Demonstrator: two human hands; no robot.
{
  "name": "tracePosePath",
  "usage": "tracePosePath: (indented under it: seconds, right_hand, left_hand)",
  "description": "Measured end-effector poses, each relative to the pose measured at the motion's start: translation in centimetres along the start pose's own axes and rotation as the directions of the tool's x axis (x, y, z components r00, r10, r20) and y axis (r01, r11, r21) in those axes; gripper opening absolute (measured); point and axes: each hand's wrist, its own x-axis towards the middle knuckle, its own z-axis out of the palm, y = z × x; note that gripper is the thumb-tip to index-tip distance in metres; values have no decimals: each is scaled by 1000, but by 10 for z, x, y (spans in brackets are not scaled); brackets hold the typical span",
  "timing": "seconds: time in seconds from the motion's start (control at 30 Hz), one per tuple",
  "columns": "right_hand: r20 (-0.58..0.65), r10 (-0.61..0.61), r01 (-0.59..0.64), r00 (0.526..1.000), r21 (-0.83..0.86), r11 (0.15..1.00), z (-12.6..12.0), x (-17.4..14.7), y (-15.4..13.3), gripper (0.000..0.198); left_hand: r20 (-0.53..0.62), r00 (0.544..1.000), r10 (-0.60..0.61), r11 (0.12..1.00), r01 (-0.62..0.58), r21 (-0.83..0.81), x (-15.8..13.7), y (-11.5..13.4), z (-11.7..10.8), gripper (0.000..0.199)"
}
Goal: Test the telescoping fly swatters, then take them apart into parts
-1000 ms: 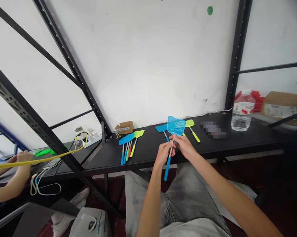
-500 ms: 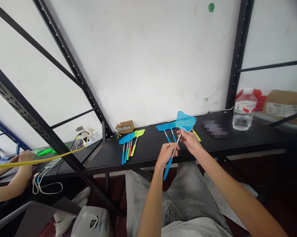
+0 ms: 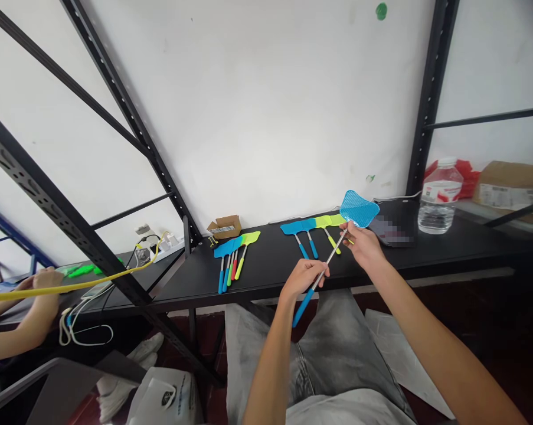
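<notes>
My left hand [image 3: 305,276] is closed round the silvery metal rod [image 3: 336,248] of a blue plastic mesh fly swatter [image 3: 359,208], above its handle, and my right hand [image 3: 364,243] pinches it just below the head. The swatter slants over the front edge of the black flat-topped table [image 3: 266,268], handle end towards me. If my fingertips slipped on the smooth rod, or I pulled unevenly, the head could twist or jerk, perhaps knocking the row of blue and lime-green swatters [image 3: 309,224] just beside my right hand. A wide swing rightward might hit the clear plastic bottle [image 3: 438,193], red-and-white labelled, which holds clear liquid. The small brown cardboard box [image 3: 225,228] at the table's back has its flaps open; I cannot tell what is inside.
</notes>
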Motion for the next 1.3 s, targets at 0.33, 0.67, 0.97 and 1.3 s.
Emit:
tracePosePath:
  seconds: [0.33, 0.67, 0.97, 1.3]
  right_hand:
    - [126, 51, -43, 991, -64, 997, 16, -14, 5, 42]
    - [412, 118, -12, 903, -252, 968, 48, -51, 31, 43]
    - [571, 174, 49, 802, -353, 934, 45, -52, 23, 46]
    - [425, 48, 127, 904, -373, 919, 43, -43, 18, 44]
  left_hand:
    - [-58, 998, 23, 997, -27, -71, -2, -4, -4, 27]
    - [-251, 967, 39, 970, -98, -224, 4, -17, -4, 29]
    - [-268, 962, 48, 975, -104, -198, 4, -18, -3, 41]
    - [-220, 975, 29, 997, -44, -65, 3, -10, 6, 52]
